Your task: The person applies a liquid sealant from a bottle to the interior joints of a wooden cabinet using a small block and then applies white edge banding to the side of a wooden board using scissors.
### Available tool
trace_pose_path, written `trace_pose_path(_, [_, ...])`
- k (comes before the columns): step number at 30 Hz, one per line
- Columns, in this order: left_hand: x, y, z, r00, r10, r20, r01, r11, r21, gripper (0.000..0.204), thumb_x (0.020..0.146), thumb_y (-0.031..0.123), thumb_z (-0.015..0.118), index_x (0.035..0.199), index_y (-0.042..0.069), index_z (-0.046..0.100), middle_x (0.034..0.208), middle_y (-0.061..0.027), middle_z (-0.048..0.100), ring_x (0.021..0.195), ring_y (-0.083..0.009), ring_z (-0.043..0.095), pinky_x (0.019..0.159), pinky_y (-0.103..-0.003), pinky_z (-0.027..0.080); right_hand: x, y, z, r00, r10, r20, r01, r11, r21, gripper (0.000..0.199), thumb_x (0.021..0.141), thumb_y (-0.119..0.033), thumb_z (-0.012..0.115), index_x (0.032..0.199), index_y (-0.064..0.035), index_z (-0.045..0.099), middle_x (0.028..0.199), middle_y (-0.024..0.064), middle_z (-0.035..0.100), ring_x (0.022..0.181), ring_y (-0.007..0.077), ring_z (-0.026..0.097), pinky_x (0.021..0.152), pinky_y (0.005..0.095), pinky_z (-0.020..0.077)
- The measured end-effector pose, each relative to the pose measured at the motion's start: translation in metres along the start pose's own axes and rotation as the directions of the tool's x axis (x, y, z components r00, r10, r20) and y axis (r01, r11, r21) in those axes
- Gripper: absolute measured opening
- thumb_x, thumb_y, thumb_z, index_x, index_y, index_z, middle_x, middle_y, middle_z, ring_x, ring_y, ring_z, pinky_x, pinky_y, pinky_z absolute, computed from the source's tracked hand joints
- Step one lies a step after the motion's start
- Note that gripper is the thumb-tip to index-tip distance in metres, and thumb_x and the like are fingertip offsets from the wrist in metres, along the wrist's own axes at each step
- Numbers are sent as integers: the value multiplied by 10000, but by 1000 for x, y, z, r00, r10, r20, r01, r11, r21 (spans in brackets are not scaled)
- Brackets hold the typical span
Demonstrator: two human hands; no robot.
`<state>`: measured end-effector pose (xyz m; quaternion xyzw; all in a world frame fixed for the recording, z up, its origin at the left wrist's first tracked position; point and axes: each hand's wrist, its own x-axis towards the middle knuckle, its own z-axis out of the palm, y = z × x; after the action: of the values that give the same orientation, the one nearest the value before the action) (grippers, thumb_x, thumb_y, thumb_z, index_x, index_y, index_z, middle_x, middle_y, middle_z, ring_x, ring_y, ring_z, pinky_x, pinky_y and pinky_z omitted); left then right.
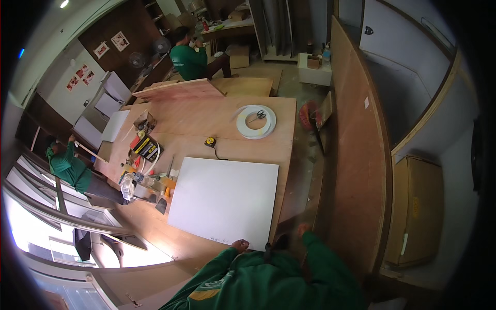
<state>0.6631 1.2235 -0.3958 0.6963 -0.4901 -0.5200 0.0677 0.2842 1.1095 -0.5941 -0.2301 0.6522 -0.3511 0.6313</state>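
Note:
A large white board (223, 199) lies flat on the plywood worktable, close in front of me. At its near edge is my left hand (241, 246), with the fingers curled closed; whatever they hold, if anything, is hidden. Faint handwriting runs along the board beside that hand. My right hand (303, 228) hangs past the table's right side, apart from the board and smeared by motion, so its fingers do not show clearly. Just beyond the board's far edge sits a yellow and black tape measure (210, 141). Farther back, scissors (261, 114) rest on a white roll of edge banding (242, 126).
Left of the board stand a black and yellow can (146, 148), bottles and several hand tools. A tall plywood panel (356, 150) rises along my right, with a cardboard box (416, 212) behind it. One person (186, 59) sits at the back; another (72, 166) stands left.

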Motion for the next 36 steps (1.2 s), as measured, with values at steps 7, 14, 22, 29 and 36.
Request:
trace_pose_path(7, [19,39,-15,995,43,88,-28,985,-170,346,850,292,595,1081,46,672,854,-78,711,697,-165,682,699,-319,562,-70,30,-14,994,113,10,-111,984,-139,277,947,-307,486,832,-91,614,698,43,578,601,192,549,553,400,471])
trace_pose_path(14, [45,11,-45,982,63,177,-44,993,-109,333,895,240,576,1142,27,638,909,-90,694,746,-171,675,656,-309,548,-117,48,-3,989,147,-17,-148,978,-147,284,934,-314,496,849,-83,638,736,54,610,635,199,569,594,401,480])
trace_pose_path(22, [39,6,-51,976,132,174,-101,979,-177,312,878,246,600,1111,46,656,903,-102,702,724,-182,682,674,-313,558,-143,49,9,991,93,-99,-105,988,-117,297,920,-322,508,870,-74,664,780,67,647,674,207,592,641,403,490])
trace_pose_path(29, [42,-80,-29,892,449,58,-427,876,-224,212,792,233,623,860,46,697,826,-72,702,658,-188,670,659,-330,559,-159,64,-14,989,75,-125,-85,994,-76,313,907,-329,518,888,-67,688,818,78,680,708,214,611,682,405,499])
trace_pose_path(36, [7,-85,-25,987,-126,103,163,752,-639,161,898,118,570,1004,28,651,756,-62,668,597,-136,625,509,-284,489,-125,6,-18,973,-165,-159,57,845,-532,295,897,-294,532,933,-34,666,800,74,676,707,186,619,696,367,517])
